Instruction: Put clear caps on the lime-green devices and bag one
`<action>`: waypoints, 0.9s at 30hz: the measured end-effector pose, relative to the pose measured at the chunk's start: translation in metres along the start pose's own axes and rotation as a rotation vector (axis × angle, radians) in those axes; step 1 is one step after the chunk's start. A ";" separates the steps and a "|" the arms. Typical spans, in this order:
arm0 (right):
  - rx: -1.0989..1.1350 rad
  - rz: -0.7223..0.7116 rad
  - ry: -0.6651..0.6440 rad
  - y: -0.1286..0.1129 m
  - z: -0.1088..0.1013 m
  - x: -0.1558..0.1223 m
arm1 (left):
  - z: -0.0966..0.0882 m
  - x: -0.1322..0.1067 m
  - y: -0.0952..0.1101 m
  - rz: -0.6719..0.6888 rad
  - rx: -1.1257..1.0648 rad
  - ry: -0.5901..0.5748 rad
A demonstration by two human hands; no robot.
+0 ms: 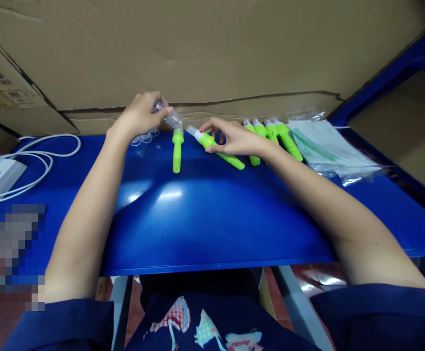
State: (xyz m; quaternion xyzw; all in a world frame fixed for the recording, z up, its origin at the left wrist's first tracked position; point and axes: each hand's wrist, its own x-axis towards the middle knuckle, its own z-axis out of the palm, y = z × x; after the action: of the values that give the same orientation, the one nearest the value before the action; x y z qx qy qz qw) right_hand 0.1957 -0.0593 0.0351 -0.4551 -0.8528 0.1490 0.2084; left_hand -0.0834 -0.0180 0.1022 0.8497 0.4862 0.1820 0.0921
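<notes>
My left hand (pixel 141 116) is closed around a clear plastic cap (pixel 168 116) at the back of the blue table (pixel 212 214). Just below the cap lies a lime-green handled tool (pixel 177 150), pointing toward me. My right hand (pixel 232 139) pinches a second green tool (pixel 212 145) with a clear and red tip, lying slanted on the table. Several more green tools (pixel 274 134) lie side by side to the right of that hand. A few clear caps (pixel 145 138) stand behind my left wrist.
Clear plastic bags (pixel 329 151) with green print lie at the right. A white device with a looped white cable (pixel 26 161) sits at the left. A cardboard wall (pixel 198 53) rises behind the table. A blurred patch covers the lower left.
</notes>
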 end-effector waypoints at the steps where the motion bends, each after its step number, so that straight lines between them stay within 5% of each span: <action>1: -0.001 -0.014 0.002 -0.004 0.000 0.000 | 0.001 0.000 0.001 0.004 -0.050 -0.009; 7: 0.022 -0.047 0.126 -0.022 0.003 0.000 | 0.001 -0.004 0.016 0.083 -0.411 -0.157; 13: 0.137 -0.005 0.233 -0.028 0.010 0.003 | -0.001 -0.006 0.023 0.156 -0.392 -0.193; 23: 0.477 0.102 0.222 -0.021 0.021 0.009 | -0.005 -0.008 0.026 0.108 -0.259 -0.217; 27: 0.610 0.116 0.078 -0.018 0.018 0.006 | -0.003 -0.005 0.021 0.154 -0.274 -0.229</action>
State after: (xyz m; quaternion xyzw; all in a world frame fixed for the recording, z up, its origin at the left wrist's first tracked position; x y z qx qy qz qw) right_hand 0.1709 -0.0652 0.0285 -0.4248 -0.7328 0.3921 0.3588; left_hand -0.0702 -0.0326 0.1107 0.8790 0.3769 0.1551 0.2477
